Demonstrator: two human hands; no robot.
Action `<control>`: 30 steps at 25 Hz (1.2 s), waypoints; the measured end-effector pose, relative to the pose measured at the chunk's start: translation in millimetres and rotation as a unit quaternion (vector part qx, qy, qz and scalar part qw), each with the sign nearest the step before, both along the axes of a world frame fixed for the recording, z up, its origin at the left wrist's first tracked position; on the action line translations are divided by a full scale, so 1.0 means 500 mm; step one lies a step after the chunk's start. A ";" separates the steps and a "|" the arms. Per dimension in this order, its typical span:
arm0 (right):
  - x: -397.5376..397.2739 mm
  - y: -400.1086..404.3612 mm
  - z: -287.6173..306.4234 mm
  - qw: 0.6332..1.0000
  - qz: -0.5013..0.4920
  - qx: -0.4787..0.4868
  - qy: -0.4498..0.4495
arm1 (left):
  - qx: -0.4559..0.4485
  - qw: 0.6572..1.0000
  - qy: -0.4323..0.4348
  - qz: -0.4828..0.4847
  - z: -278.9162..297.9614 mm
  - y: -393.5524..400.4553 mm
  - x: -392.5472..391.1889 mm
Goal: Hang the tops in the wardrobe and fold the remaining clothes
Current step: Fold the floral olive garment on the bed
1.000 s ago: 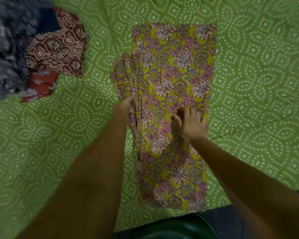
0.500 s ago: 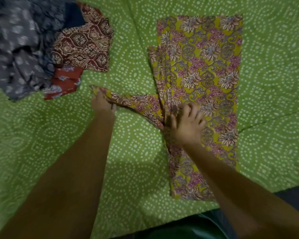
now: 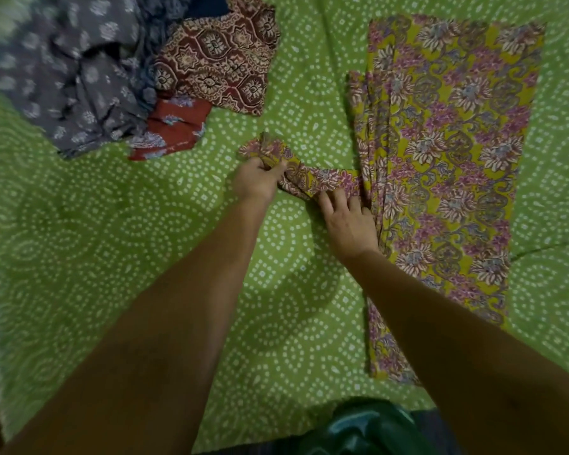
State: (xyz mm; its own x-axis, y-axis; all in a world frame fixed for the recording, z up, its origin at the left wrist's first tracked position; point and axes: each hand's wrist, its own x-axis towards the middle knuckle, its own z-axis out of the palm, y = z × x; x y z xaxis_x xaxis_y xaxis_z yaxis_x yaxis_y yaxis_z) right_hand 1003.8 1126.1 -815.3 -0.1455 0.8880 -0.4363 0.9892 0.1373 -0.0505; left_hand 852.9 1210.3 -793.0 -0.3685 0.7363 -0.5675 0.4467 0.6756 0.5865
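1. A yellow floral garment (image 3: 450, 178) is lying flat on the right half of a green dotted bedsheet (image 3: 112, 257), its long edges running away from the person and its near end sitting close to the near edge of the sheet.
2. A narrow strip of the same cloth, the sleeve (image 3: 322, 180), is sticking out leftward from the garment's left edge, across bare sheet.
3. The left hand (image 3: 257, 182) is gripping the bunched far end of the sleeve, with fingers curling round the fabric.
4. The right hand (image 3: 350, 224) is resting where the sleeve is meeting the garment's body, with fingers lying fairly straight and spread and pressing the cloth down.
5. A pile of clothes is sitting at the far left: a grey printed piece (image 3: 73, 80), a maroon patterned piece (image 3: 220, 64) overlapping it, and a red piece (image 3: 174, 129) poking out beneath.
6. The red piece's nearest edge is lying near the left hand but apart from it.
7. Open sheet is stretching to the left of and below both forearms, and a strip is showing between the pile and the garment.
8. Something dark green and glossy (image 3: 365, 428) is showing at the bottom edge, just past the edge of the sheet.
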 end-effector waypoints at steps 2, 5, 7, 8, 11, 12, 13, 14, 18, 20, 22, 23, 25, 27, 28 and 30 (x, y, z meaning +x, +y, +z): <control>-0.001 -0.008 0.005 1.000 -0.006 -0.004 0.016 | 0.032 0.998 0.058 0.022 0.005 0.006 0.004; 0.004 -0.016 0.010 0.994 -0.072 0.009 0.082 | 0.094 0.990 0.064 0.078 -0.002 -0.011 -0.019; 0.001 -0.012 0.011 0.980 -0.126 0.025 0.155 | 0.124 0.988 0.063 0.073 -0.014 -0.049 -0.048; -0.003 -0.005 0.011 0.971 -0.143 0.024 0.188 | 0.129 0.987 0.067 0.065 -0.017 -0.067 -0.064; -0.028 0.024 0.008 0.967 -0.126 0.021 0.221 | 0.110 0.987 0.119 0.019 -0.019 -0.090 -0.095; -0.038 0.034 0.008 0.969 -0.112 0.024 0.218 | 0.093 0.991 0.094 0.003 -0.015 -0.090 -0.092; -0.048 0.042 0.008 0.971 -0.097 0.024 0.217 | 0.058 0.997 0.042 -0.001 -0.008 -0.088 -0.084; -0.056 0.046 0.009 0.972 -0.079 0.023 0.220 | -0.005 1.000 -0.024 -0.002 -0.002 -0.086 -0.071; -0.061 0.019 0.002 0.965 0.023 0.034 0.260 | -0.240 0.940 -0.231 0.072 0.014 -0.094 -0.016; -0.053 -0.001 -0.005 0.958 0.034 0.066 0.276 | -0.192 0.912 -0.296 0.209 0.012 -0.091 -0.007; -0.051 -0.010 -0.006 0.957 0.044 0.074 0.278 | -0.108 0.892 -0.316 0.306 0.005 -0.088 -0.002; -0.052 -0.012 -0.006 0.958 0.055 0.076 0.272 | -0.058 0.907 -0.276 0.314 0.003 -0.090 -0.002; -0.054 -0.015 -0.010 0.959 0.079 0.083 0.259 | -0.001 0.976 -0.069 0.208 0.005 -0.093 -0.005; -0.059 -0.016 -0.012 0.963 0.102 0.051 0.246 | -0.009 0.990 0.110 0.083 0.009 -0.100 -0.008; -0.064 -0.018 -0.013 0.965 0.118 0.019 0.235 | -0.017 0.990 0.130 0.048 0.011 -0.103 -0.013; -0.074 -0.024 -0.008 0.966 0.150 -0.041 0.206 | -0.047 0.993 0.111 0.016 0.008 -0.107 -0.022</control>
